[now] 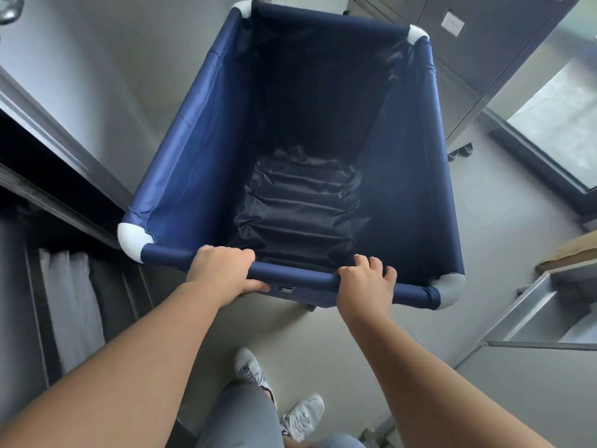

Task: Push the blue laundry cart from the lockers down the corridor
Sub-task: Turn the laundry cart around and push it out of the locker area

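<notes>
The blue laundry cart [193,163] stands directly ahead of the person, its long axis running from the near rail away to the far end. Both hands are wrapped around the near rail [303,279]: the left hand [223,273] toward the left corner, the right hand [365,286] toward the right, each grip closed on the fabric-covered tube. The cart is empty. Lockers [484,43] lie at the far right. A level push from both arms would likely roll it straight away.
</notes>
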`<state>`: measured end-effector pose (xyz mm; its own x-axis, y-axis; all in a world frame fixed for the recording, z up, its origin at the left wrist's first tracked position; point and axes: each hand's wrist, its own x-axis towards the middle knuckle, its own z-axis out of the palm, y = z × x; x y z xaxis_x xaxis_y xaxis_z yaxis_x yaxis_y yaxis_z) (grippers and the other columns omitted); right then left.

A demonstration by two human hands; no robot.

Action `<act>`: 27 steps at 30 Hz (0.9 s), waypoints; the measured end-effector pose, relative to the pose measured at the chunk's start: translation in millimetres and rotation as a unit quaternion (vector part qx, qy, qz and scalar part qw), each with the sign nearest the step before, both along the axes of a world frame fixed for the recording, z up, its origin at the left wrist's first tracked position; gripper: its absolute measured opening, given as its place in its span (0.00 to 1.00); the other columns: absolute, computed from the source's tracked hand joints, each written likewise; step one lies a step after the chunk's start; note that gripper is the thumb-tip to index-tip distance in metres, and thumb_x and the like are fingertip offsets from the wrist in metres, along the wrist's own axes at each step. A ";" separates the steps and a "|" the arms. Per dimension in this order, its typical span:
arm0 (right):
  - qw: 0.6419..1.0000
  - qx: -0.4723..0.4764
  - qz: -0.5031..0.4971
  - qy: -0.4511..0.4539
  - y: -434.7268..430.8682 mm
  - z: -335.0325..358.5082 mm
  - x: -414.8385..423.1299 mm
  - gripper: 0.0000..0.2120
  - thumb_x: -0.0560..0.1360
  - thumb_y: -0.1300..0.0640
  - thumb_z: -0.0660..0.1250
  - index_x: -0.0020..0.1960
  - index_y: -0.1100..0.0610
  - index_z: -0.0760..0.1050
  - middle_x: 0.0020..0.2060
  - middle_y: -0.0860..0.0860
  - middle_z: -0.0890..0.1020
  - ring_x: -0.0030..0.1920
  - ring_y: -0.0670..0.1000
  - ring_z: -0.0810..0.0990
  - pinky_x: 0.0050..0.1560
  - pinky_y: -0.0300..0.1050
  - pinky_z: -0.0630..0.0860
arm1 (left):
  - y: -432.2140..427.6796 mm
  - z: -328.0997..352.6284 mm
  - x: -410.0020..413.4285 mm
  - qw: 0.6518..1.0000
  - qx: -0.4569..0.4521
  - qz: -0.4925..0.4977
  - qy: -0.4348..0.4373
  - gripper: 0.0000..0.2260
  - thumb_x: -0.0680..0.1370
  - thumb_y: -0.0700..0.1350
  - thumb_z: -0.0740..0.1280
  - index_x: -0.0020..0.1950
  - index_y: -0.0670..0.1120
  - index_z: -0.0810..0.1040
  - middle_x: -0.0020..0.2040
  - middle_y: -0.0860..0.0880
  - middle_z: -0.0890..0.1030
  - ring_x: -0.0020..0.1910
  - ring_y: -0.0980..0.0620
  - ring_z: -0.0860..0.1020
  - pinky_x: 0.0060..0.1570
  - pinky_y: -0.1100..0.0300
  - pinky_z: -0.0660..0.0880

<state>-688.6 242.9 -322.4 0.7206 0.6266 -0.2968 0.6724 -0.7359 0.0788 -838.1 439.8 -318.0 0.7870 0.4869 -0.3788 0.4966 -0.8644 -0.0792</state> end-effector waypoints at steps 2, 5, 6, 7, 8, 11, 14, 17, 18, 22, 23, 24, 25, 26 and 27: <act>1.000 0.003 0.005 -0.006 -2.0 -1.0 15.7 0.20 0.68 0.59 0.69 0.56 0.42 0.79 0.61 0.50 0.72 0.64 0.56 0.64 0.68 0.58 0.55 | -2.6 -3.0 13.7 1.000 0.009 -0.001 -0.003 0.26 0.69 0.76 0.58 0.47 0.54 0.70 0.41 0.55 0.79 0.39 0.50 0.77 0.41 0.55 0.68; 1.000 -0.005 0.010 -0.024 -4.8 -1.2 44.3 0.18 0.68 0.59 0.69 0.55 0.43 0.79 0.62 0.50 0.72 0.66 0.57 0.63 0.69 0.60 0.54 | -7.7 -4.1 37.9 1.000 0.006 0.000 -0.003 0.27 0.69 0.76 0.57 0.45 0.53 0.69 0.38 0.54 0.78 0.37 0.50 0.76 0.36 0.55 0.67; 0.999 -0.012 0.007 -0.029 -5.3 -1.2 54.9 0.18 0.69 0.59 0.68 0.55 0.43 0.79 0.61 0.50 0.72 0.65 0.57 0.63 0.69 0.60 0.54 | -10.1 -3.0 47.6 1.000 -0.002 0.002 -0.001 0.27 0.69 0.77 0.57 0.45 0.53 0.68 0.38 0.54 0.78 0.37 0.49 0.76 0.36 0.55 0.67; 0.999 -0.014 0.002 -0.034 -4.8 -1.4 65.3 0.17 0.69 0.58 0.68 0.55 0.43 0.79 0.59 0.50 0.73 0.64 0.57 0.64 0.68 0.59 0.56 | -12.3 -1.9 57.4 1.000 -0.006 0.004 -0.003 0.27 0.69 0.77 0.57 0.44 0.52 0.68 0.38 0.53 0.77 0.37 0.49 0.76 0.35 0.55 0.67; 0.999 -0.016 -0.004 -0.043 -3.5 -1.3 76.0 0.17 0.69 0.58 0.68 0.55 0.43 0.79 0.57 0.50 0.73 0.62 0.56 0.66 0.67 0.58 0.57 | -13.7 -1.5 68.0 1.000 -0.006 0.005 -0.008 0.28 0.69 0.77 0.57 0.44 0.52 0.68 0.37 0.53 0.77 0.37 0.48 0.75 0.35 0.54 0.67; 0.998 -0.018 -0.012 -0.063 2.1 -2.4 106.7 0.14 0.69 0.56 0.67 0.54 0.45 0.79 0.51 0.49 0.74 0.56 0.56 0.69 0.63 0.54 0.62 | -13.4 -0.8 97.1 1.000 -0.013 0.014 -0.013 0.27 0.69 0.76 0.57 0.44 0.52 0.67 0.35 0.54 0.73 0.36 0.48 0.73 0.35 0.54 0.65; 0.998 0.034 0.037 -0.040 13.9 -6.3 132.9 0.19 0.69 0.44 0.68 0.58 0.47 0.74 0.54 0.48 0.77 0.56 0.55 0.72 0.59 0.54 0.64 | -4.8 -2.8 123.6 1.000 -0.017 0.022 0.004 0.28 0.69 0.77 0.55 0.45 0.52 0.67 0.35 0.54 0.74 0.36 0.49 0.74 0.32 0.55 0.65; 0.989 0.101 0.107 0.004 33.8 -8.3 146.5 0.28 0.69 0.37 0.65 0.66 0.46 0.70 0.60 0.47 0.78 0.61 0.54 0.72 0.61 0.53 0.63 | 6.4 -2.9 145.6 0.998 -0.047 0.031 -0.005 0.27 0.70 0.76 0.55 0.51 0.54 0.69 0.40 0.55 0.77 0.38 0.51 0.75 0.35 0.54 0.68; 0.988 0.105 0.113 0.013 39.2 -7.8 152.2 0.32 0.69 0.34 0.65 0.70 0.46 0.67 0.64 0.48 0.76 0.65 0.54 0.70 0.64 0.55 0.62 | 10.1 -2.8 151.4 0.997 -0.068 0.035 -0.017 0.28 0.71 0.75 0.54 0.56 0.55 0.70 0.46 0.56 0.79 0.43 0.51 0.76 0.40 0.53 0.70; 0.986 0.112 0.109 0.057 56.6 -6.2 183.2 0.45 0.67 0.22 0.51 0.78 0.43 0.48 0.79 0.52 0.55 0.78 0.56 0.49 0.74 0.64 0.47 | 27.8 2.0 170.1 0.995 -0.075 0.068 -0.018 0.44 0.67 0.79 0.44 0.78 0.58 0.54 0.80 0.51 0.54 0.78 0.48 0.52 0.75 0.42 0.51; 0.985 0.116 0.112 0.064 61.6 -6.5 191.2 0.45 0.68 0.21 0.47 0.78 0.42 0.46 0.79 0.52 0.53 0.78 0.56 0.46 0.74 0.64 0.45 | 31.7 3.0 175.8 0.994 -0.072 0.080 -0.006 0.47 0.65 0.80 0.42 0.79 0.58 0.51 0.81 0.50 0.48 0.79 0.48 0.47 0.75 0.41 0.48; 0.984 0.115 0.115 0.068 66.5 -7.3 198.2 0.44 0.68 0.21 0.45 0.78 0.42 0.47 0.80 0.52 0.52 0.78 0.56 0.45 0.74 0.64 0.45 | 35.2 3.0 181.4 0.993 -0.076 0.090 0.000 0.48 0.63 0.81 0.40 0.79 0.58 0.49 0.81 0.50 0.47 0.79 0.48 0.45 0.76 0.40 0.48; 0.984 0.111 0.121 0.067 70.5 -8.4 204.9 0.44 0.68 0.21 0.43 0.78 0.42 0.47 0.80 0.52 0.52 0.78 0.55 0.45 0.74 0.64 0.45 | 37.2 2.6 187.1 0.992 -0.083 0.098 0.003 0.49 0.62 0.81 0.39 0.79 0.58 0.50 0.81 0.50 0.48 0.79 0.48 0.46 0.76 0.39 0.49; 0.984 0.107 0.126 0.063 73.8 -9.9 211.5 0.44 0.68 0.21 0.42 0.78 0.41 0.48 0.79 0.51 0.53 0.78 0.55 0.46 0.74 0.64 0.45 | 38.6 2.2 193.1 0.991 -0.088 0.104 0.003 0.50 0.61 0.82 0.39 0.78 0.58 0.51 0.81 0.50 0.50 0.79 0.48 0.48 0.75 0.40 0.51; 0.984 0.104 0.131 0.060 76.4 -11.0 218.5 0.44 0.68 0.21 0.42 0.78 0.41 0.49 0.79 0.51 0.54 0.78 0.55 0.46 0.75 0.63 0.46 | 40.1 1.5 199.5 0.990 -0.091 0.112 0.001 0.50 0.61 0.82 0.40 0.78 0.58 0.53 0.81 0.51 0.53 0.79 0.48 0.50 0.75 0.41 0.54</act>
<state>-470.2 319.3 -333.4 0.4929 0.8429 -0.2158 0.8370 -0.5271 -0.1472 -638.6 479.9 -316.5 0.6663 0.5725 -0.4779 0.6771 -0.7329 0.0660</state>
